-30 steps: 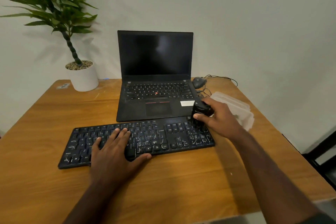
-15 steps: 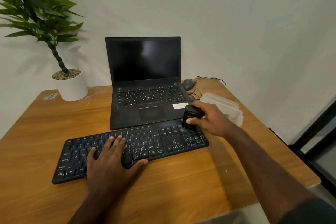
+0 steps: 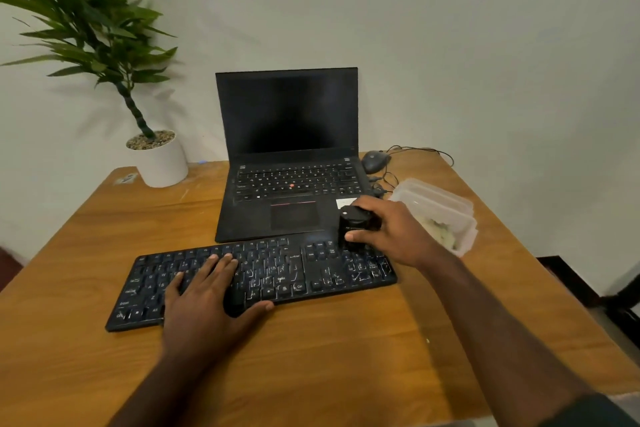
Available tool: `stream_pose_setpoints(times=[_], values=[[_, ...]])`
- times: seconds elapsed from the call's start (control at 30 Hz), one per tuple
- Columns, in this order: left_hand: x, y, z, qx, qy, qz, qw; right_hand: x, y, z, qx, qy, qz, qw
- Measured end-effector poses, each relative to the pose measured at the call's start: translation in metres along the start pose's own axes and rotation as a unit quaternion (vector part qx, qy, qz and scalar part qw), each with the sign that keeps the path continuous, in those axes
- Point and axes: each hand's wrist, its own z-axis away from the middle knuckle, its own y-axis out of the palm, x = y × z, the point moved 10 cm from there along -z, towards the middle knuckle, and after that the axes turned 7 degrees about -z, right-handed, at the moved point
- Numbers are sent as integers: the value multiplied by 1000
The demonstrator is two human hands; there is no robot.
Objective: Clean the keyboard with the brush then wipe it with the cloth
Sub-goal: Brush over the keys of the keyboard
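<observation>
The black keyboard (image 3: 252, 279) lies on the wooden table (image 3: 346, 357), just in front of the open laptop (image 3: 287, 156). The right hand (image 3: 391, 236) grips a black brush (image 3: 355, 230) over the keyboard's right end, probably touching the keys. The left hand (image 3: 204, 302) rests flat, fingers straight, on the keyboard's left half. A clear plastic container (image 3: 440, 215) sits right of the keyboard.

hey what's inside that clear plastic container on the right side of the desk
Through the clear plastic container shows something pale and crumpled in its near end, perhaps the cloth; too blurred to be sure. The right hand covers its left corner.
</observation>
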Motion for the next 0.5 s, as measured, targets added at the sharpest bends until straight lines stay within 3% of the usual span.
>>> stream_pose_setpoints(times=[0.3,0.5], values=[[0,0,3,6,-2,3,1000,14,20,-16,-8,-31,-62,998],[17,-16,11,-47,-19,16,999,47,75,-30,-18,-78,-52,995]])
